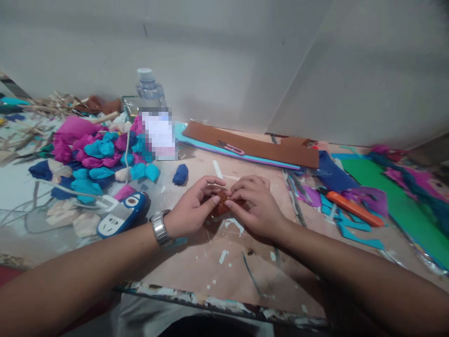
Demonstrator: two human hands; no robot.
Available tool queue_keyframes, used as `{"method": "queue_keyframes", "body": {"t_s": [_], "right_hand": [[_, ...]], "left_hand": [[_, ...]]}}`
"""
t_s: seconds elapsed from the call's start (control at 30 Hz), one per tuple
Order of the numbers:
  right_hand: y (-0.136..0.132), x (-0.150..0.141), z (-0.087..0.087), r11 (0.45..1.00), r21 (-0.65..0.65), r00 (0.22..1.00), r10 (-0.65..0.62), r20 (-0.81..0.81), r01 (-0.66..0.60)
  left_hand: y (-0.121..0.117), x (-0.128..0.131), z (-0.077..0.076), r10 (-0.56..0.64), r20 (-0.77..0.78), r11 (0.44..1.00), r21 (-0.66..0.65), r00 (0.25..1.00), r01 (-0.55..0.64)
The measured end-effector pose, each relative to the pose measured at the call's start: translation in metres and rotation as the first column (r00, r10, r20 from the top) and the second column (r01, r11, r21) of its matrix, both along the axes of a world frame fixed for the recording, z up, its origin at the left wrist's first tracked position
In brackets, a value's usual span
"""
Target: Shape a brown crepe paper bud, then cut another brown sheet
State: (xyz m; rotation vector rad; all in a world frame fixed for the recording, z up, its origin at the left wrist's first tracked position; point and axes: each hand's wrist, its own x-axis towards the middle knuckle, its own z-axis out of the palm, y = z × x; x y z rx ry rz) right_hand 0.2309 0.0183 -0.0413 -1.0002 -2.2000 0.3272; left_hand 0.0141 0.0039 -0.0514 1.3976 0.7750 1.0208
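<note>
Brown piece [218,208], pinched between fingers [240,193]

Dim light; soft shadows on wall [210,61]; bottle [150,91] partly pixelated; edges blurred.

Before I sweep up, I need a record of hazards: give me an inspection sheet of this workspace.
Surface: pale tan tabletop, strewn with small white scraps.
Things in hand: small reddish-brown piece, partly hidden.
Clutter: magenta and turquoise crumpled bundles at left; long orange tool at right.
Hands: left hand and right hand both pinch the piece.
Cables: thin white cable, loosely curved near the blue-and-white power strip.
Surroundings: plain grey wall behind.
</note>
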Motion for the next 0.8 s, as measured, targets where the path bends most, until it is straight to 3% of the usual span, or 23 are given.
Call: {"method": "queue_keyframes", "body": {"t_s": [0.43, 0.8], "right_hand": [[0.0011, 0.0028, -0.0012, 0.993, 0.102, 0.998, -0.055, 0.007, 0.054], [-0.0043, 0.0021, 0.002, 0.987, 0.146, 0.998, -0.066, -0.022, 0.069]], "left_hand": [[-0.0012, 0.0029, 0.0062, -0.071, 0.117, 0.997, -0.002, 0.991, 0.072], [-0.0028, 0.003, 0.0072, -0.033, -0.012, 0.995, 0.098, 0.999, 0.035]]}}
